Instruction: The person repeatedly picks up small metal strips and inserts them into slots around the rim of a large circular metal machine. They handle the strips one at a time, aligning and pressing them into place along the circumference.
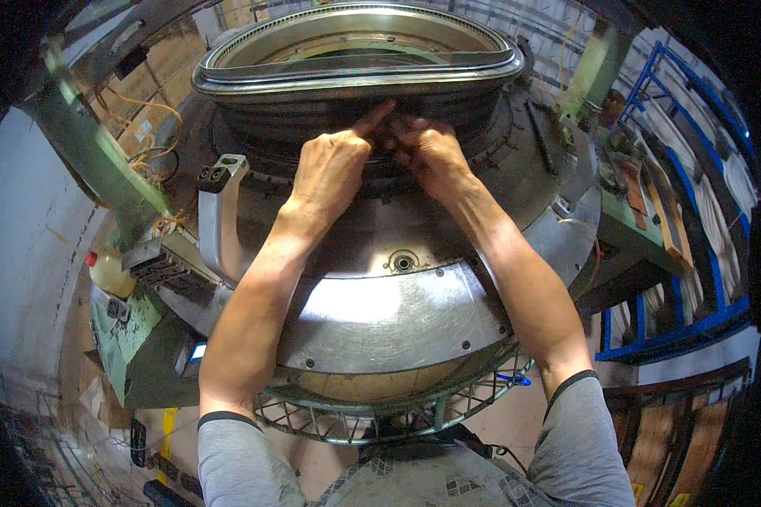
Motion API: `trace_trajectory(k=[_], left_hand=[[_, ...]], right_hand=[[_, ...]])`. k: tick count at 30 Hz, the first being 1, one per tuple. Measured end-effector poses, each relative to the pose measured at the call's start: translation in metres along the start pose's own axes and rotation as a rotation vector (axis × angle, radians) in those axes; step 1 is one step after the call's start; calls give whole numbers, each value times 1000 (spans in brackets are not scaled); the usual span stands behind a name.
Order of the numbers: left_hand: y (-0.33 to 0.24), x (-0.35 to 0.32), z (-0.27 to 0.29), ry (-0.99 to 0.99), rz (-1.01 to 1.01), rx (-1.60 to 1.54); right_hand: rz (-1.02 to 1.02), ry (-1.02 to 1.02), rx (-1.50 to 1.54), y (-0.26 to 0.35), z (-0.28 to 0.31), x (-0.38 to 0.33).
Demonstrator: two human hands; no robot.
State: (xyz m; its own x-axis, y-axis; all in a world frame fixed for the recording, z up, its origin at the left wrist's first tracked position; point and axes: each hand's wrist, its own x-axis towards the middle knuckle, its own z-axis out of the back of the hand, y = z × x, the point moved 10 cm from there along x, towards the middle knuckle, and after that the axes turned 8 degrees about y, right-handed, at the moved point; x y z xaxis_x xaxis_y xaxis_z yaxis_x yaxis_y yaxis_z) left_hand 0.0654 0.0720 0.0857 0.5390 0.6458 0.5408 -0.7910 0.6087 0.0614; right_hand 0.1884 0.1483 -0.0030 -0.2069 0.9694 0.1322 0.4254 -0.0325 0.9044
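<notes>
Two bare hands of mine meet at the front of a large round machine, close together against the dark ribbed drum (266,120). That drum sits straight ahead of me, beneath the bright metal ring (355,78) and beyond the polished steel plate (395,317) that my forearms reach over. My left hand (333,171) has its index finger stretched up and to the right, the others curled in. My right hand (433,158) is bent toward it, its fingertips dim and blurred in the shadow; I cannot tell whether either hand pinches anything small, a thread perhaps.

I judge this step to be close two-handed fingertip work at one spot on the drum. To my mind, the next move calls for steady wrists, light pressure and a clear look into that shadow. The upright metal bracket (215,224) stands left of my left forearm, apart from it.
</notes>
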Motion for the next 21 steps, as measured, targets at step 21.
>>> trace_trajectory(k=[21], left_hand=[[12,-4,-63,-33,497,-1831]], right_hand=[[120,239,-797,27,3,-50]])
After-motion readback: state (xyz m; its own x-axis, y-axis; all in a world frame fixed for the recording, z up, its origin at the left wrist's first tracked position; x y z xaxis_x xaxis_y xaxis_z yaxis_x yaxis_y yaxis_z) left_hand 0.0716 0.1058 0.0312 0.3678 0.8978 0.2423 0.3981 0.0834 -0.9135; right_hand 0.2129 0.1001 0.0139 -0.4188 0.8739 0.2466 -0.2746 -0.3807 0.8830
